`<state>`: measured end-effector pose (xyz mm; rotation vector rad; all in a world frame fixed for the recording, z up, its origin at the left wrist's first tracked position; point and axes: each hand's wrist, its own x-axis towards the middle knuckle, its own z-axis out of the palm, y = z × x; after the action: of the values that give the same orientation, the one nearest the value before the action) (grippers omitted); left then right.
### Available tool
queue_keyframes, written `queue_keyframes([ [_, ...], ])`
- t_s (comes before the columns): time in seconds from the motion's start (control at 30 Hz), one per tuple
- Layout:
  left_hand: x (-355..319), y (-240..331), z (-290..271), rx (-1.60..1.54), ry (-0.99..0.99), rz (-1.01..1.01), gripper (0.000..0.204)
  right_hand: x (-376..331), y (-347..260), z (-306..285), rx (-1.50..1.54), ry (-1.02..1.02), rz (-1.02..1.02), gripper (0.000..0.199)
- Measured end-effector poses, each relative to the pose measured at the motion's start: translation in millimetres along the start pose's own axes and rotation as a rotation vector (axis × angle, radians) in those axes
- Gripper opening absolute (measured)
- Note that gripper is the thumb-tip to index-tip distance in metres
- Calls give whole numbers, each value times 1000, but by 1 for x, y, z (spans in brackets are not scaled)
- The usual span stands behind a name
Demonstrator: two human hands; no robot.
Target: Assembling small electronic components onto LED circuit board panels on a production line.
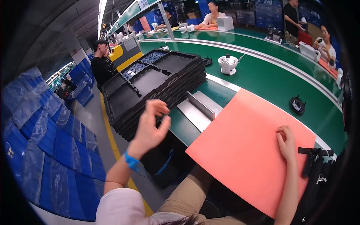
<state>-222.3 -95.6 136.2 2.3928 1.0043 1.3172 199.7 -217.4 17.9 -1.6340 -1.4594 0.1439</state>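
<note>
My left hand [153, 125] is raised in the air by the near corner of a tall stack of black plastic trays [150, 80], a blue band [131, 161] around its wrist. Its fingers are bent but apart, and nothing is in them. On the right side of a salmon-coloured mat [247, 150] rests my right hand [287, 142], loosely curled, with a gap between thumb and fingers and nothing held. In the top tray, some compartments hold small blue-and-grey parts [134, 70]; others are bare. A metal plate with an upright fin [201, 107] lies between trays and mat.
On the green conveyor [266, 80] stand a white bowl-shaped appliance part [228, 64] and a black round part [297, 105]. Black tools [313, 161] hang beside my right forearm. Blue plastic-wrapped crates [56, 150] line the left. Several co-workers sit or stand beyond.
</note>
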Motion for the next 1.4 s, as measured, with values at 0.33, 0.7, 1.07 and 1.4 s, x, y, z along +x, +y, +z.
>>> queue_keyframes([
  [0.33, 138, -247, -117, 478, -190, -645, 55, 4, -4, 4, -42, 7, -35, 7],
  [0.7, 156, -369, -106, 634, -59, -451, 62, 2, -1, 3, -47, 23, -8, 6],
  [1.07, 163, -304, -73, 842, -141, -952, 51, 4, 3, 6, 27, 0, 93, 4],
  [1.4, 156, -298, -73, 867, -39, -896, 55, 10, -10, 9, -6, 16, 57, 5],
])
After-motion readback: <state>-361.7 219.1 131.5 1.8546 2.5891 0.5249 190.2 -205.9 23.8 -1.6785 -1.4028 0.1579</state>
